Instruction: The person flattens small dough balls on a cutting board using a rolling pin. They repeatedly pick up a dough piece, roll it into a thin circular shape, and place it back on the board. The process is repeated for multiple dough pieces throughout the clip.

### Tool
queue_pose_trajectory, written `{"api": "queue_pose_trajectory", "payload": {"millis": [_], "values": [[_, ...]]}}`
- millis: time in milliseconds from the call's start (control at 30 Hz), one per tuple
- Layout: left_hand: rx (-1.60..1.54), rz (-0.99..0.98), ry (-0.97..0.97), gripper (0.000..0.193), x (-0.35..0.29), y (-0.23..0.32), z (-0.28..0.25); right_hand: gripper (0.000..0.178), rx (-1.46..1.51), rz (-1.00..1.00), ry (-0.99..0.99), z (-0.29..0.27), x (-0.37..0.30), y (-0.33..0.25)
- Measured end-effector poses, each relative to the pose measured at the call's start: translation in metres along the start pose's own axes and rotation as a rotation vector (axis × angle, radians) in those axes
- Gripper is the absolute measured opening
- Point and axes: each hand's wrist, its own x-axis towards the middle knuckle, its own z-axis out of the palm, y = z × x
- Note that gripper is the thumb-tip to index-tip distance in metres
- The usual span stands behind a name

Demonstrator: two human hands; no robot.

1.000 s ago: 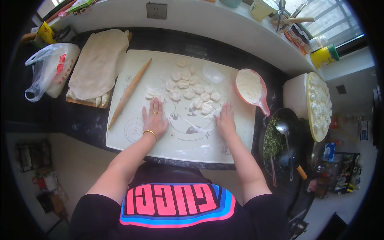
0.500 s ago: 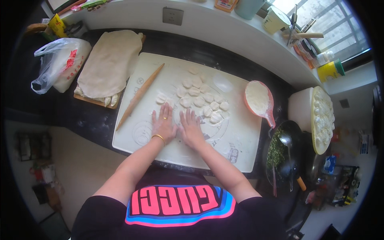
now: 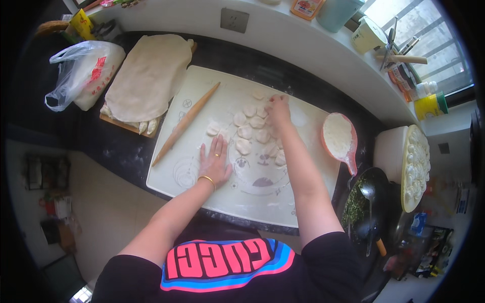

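My left hand [image 3: 214, 164] lies flat on the white pastry mat [image 3: 247, 208], fingers spread, its fingertips by the small dough pieces [image 3: 213, 129] near the middle. A gold ring and bangle show on it. Farther off, my right hand [image 3: 278, 110] reaches to the far side of the floured dough pieces [image 3: 256, 122], its fingers curled down; whatever they hold, if anything, is hidden. Several dough pieces lie partly behind my right forearm. A tapered wooden rolling pin [image 3: 186, 125] rests slantwise along the mat's left part.
Right of the mat stands a pink handled bowl of flour [image 3: 337, 136]; nearer is a wok [image 3: 361, 209] with chopped greens and a spoon. Filled dumplings [image 3: 417, 164] cover a round tray beyond. At left, a dough sheet [image 3: 149, 76] covers a board beside a plastic bag [image 3: 96, 76].
My right hand has left its place beside the left hand and moved away to the far right of the dough pieces, fingers now curled. The left hand stays flat on the mat.
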Motion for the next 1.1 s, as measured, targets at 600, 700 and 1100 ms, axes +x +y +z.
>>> {"api": "queue_pose_trajectory", "payload": {"millis": [600, 700, 1100], "values": [[-0.019, 0.003, 0.058, 0.078, 0.002, -0.001, 0.006, 0.068, -0.079, -0.351, -0.101, -0.022, -0.225, -0.022], [-0.017, 0.007, 0.053, 0.079, 0.002, -0.001, 0.006, 0.085, -0.190, -0.299, -0.284, -0.018, -0.226, -0.033], [-0.018, 0.011, 0.045, 0.078, 0.003, -0.002, 0.008, 0.091, -0.228, -0.196, -0.503, -0.010, -0.235, -0.062]]}}
